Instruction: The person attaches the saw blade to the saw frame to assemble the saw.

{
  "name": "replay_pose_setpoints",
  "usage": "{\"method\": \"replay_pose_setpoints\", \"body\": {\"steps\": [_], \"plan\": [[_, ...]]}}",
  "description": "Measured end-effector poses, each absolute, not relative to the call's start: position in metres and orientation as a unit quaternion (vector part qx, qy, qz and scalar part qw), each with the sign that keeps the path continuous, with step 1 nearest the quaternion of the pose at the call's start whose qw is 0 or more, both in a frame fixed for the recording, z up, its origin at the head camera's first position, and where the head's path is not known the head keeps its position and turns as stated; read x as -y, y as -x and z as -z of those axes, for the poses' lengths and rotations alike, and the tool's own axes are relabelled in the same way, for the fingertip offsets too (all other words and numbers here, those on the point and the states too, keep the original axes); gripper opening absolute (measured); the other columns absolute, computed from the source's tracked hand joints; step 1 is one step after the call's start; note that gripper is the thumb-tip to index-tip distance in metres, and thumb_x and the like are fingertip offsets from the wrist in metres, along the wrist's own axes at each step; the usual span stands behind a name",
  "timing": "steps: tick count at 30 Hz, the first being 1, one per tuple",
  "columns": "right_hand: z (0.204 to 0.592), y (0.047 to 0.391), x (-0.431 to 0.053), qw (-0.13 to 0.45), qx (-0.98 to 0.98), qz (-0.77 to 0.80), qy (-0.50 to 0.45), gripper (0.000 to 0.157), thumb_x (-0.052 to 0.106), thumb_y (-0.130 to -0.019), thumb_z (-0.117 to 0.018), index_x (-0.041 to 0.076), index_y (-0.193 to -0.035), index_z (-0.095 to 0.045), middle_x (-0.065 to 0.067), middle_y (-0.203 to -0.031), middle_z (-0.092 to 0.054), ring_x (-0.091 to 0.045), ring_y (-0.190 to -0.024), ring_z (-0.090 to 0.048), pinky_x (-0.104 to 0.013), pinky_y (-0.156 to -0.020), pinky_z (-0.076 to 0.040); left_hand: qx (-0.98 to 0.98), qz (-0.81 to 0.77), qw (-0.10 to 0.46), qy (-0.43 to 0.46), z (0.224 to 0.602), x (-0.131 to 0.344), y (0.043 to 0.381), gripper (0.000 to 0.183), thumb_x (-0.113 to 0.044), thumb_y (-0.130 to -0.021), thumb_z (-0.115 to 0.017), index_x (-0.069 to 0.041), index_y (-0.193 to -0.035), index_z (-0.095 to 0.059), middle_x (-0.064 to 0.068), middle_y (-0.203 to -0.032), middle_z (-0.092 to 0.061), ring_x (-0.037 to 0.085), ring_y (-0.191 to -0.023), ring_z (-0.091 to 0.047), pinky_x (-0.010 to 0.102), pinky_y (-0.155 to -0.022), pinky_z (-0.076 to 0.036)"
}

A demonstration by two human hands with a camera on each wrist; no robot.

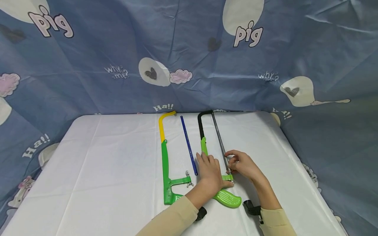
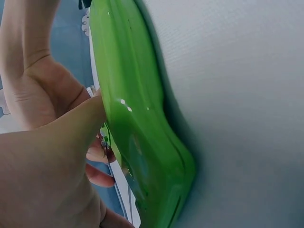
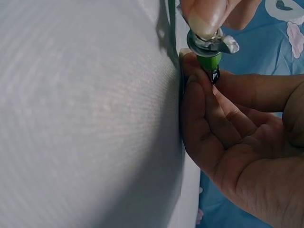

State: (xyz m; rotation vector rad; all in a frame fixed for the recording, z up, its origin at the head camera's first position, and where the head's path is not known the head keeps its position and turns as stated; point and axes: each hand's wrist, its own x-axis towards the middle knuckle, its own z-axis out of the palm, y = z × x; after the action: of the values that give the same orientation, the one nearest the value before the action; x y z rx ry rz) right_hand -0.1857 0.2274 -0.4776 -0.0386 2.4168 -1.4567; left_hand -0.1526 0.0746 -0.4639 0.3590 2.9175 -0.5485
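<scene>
A hacksaw with a black front bow and light green handle lies on the white table. My left hand grips its frame, thumb reaching down to the metal wing nut at the blade mount. My right hand pinches the grey blade near its lower end, close to the green mount. The blade's far end meets the tip of the black bow. In the left wrist view, the green handle hides part of both hands.
A second hacksaw, with yellow bow and green frame, lies to the left without a blade in it. A loose blue blade lies between the two saws. A patterned blue cloth hangs behind the table.
</scene>
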Motion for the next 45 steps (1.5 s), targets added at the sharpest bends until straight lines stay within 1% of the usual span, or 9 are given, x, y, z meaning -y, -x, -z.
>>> {"method": "replay_pose_setpoints", "body": {"steps": [7,14,18,24,32,35,40,42,45], "plan": [[0.475,0.187,-0.229,0.164,-0.839,0.518,0.021,0.042,-0.003,-0.093,-0.058,-0.003,-0.135,-0.052,-0.016,-0.087,-0.065,-0.022,-0.075,-0.070,-0.038,-0.069,-0.060,-0.971,0.192,0.077,-0.121,0.462,-0.075,0.153,0.118,-0.103,-0.063,-0.028,-0.018,-0.143,-0.047,0.010,-0.146,-0.049,0.030,-0.147,-0.038,0.053,-0.120,-0.027],[0.476,0.189,-0.231,0.164,-0.832,0.530,0.021,0.045,-0.002,-0.094,-0.057,-0.004,-0.138,-0.049,-0.017,-0.088,-0.065,-0.023,-0.077,-0.070,-0.041,-0.070,-0.060,-0.970,0.191,0.078,-0.125,0.462,-0.074,0.156,0.118,-0.103,-0.064,-0.027,-0.017,-0.144,-0.047,0.011,-0.146,-0.049,0.031,-0.147,-0.037,0.053,-0.121,-0.027],[0.476,0.190,-0.230,0.161,-0.833,0.530,0.024,0.045,-0.003,-0.093,-0.058,-0.004,-0.137,-0.050,-0.017,-0.088,-0.066,-0.023,-0.076,-0.070,-0.040,-0.069,-0.060,-0.971,0.188,0.080,-0.127,0.460,-0.074,0.158,0.119,-0.103,-0.064,-0.027,-0.017,-0.144,-0.046,0.011,-0.147,-0.048,0.031,-0.148,-0.036,0.053,-0.121,-0.026],[0.474,0.190,-0.229,0.151,-0.847,0.509,0.024,0.042,-0.004,-0.093,-0.058,-0.002,-0.134,-0.054,-0.015,-0.086,-0.068,-0.020,-0.072,-0.068,-0.035,-0.066,-0.059,-0.970,0.177,0.080,-0.146,0.457,-0.068,0.159,0.120,-0.103,-0.063,-0.028,-0.015,-0.143,-0.046,0.011,-0.148,-0.047,0.031,-0.148,-0.035,0.053,-0.121,-0.026],[0.476,0.188,-0.228,0.129,-0.866,0.483,0.015,0.042,-0.006,-0.089,-0.062,-0.004,-0.131,-0.056,-0.017,-0.083,-0.068,-0.019,-0.068,-0.068,-0.035,-0.065,-0.060,-0.970,0.139,0.071,-0.188,0.457,-0.052,0.159,0.115,-0.097,-0.067,-0.044,-0.012,-0.144,-0.045,0.011,-0.151,-0.045,0.032,-0.148,-0.035,0.051,-0.120,-0.031],[0.477,0.186,-0.227,0.125,-0.867,0.482,0.000,0.034,-0.005,-0.089,-0.064,-0.003,-0.122,-0.060,-0.014,-0.077,-0.066,-0.020,-0.062,-0.067,-0.036,-0.060,-0.059,-0.970,0.120,0.073,-0.199,0.457,-0.047,0.160,0.113,-0.095,-0.068,-0.047,-0.012,-0.145,-0.045,0.010,-0.151,-0.045,0.031,-0.148,-0.035,0.051,-0.119,-0.031],[0.478,0.182,-0.226,0.123,-0.868,0.481,-0.008,0.009,-0.003,-0.090,-0.064,-0.002,-0.098,-0.060,-0.009,-0.070,-0.062,-0.019,-0.058,-0.065,-0.035,-0.055,-0.057,-0.970,0.064,0.088,-0.215,0.454,-0.036,0.163,0.104,-0.088,-0.071,-0.057,-0.012,-0.141,-0.048,0.010,-0.148,-0.047,0.030,-0.147,-0.036,0.051,-0.119,-0.033],[0.479,0.180,-0.225,0.123,-0.870,0.477,0.001,0.005,-0.004,-0.090,-0.063,-0.002,-0.092,-0.059,-0.010,-0.070,-0.061,-0.019,-0.058,-0.064,-0.035,-0.054,-0.057,-0.969,0.041,0.098,-0.223,0.453,-0.031,0.163,0.099,-0.082,-0.072,-0.062,-0.011,-0.139,-0.049,0.011,-0.146,-0.047,0.030,-0.146,-0.036,0.051,-0.118,-0.033],[0.479,0.178,-0.225,0.127,-0.873,0.471,0.014,0.004,-0.005,-0.090,-0.063,-0.002,-0.088,-0.060,-0.011,-0.070,-0.061,-0.020,-0.057,-0.063,-0.034,-0.053,-0.056,-0.966,0.018,0.113,-0.234,0.452,-0.025,0.163,0.091,-0.074,-0.075,-0.068,-0.010,-0.137,-0.050,0.011,-0.146,-0.047,0.029,-0.145,-0.037,0.051,-0.118,-0.034]]}}
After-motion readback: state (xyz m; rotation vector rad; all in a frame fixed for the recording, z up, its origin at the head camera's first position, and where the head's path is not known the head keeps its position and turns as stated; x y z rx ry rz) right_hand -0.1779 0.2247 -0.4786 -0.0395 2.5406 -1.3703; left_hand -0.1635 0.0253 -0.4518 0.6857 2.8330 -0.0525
